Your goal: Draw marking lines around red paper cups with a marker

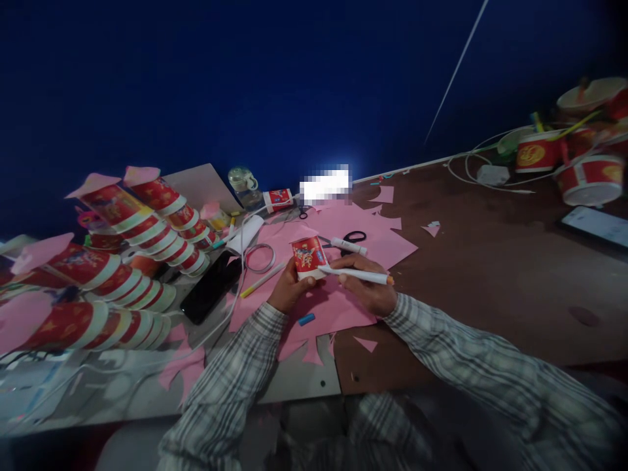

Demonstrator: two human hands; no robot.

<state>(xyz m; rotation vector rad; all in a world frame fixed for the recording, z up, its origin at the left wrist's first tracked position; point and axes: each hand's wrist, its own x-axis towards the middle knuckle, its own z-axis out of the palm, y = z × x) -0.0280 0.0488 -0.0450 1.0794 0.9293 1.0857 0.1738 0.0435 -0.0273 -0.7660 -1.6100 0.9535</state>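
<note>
My left hand (290, 288) is closed round a red paper cup (308, 256) with gold print and a pale band, topped by a piece of pink paper. In my right hand (367, 284) is a white marker (360, 275) with an orange end, its tip at the cup's lower right side. Under both hands lies a large pink paper sheet (343, 316). On it rest a blue cap (307, 319), a second white marker (349, 246), black-handled scissors (354, 236), a roll of tape (260, 258) and a yellow-ended marker (262, 280).
Several stacks of red paper cups (147, 229) with pink tops lean at the left, near a black phone (209, 291). A white cable (235, 294) runs past it. At right are more cups (589, 178), a charger (493, 174) and a lit phone (598, 227).
</note>
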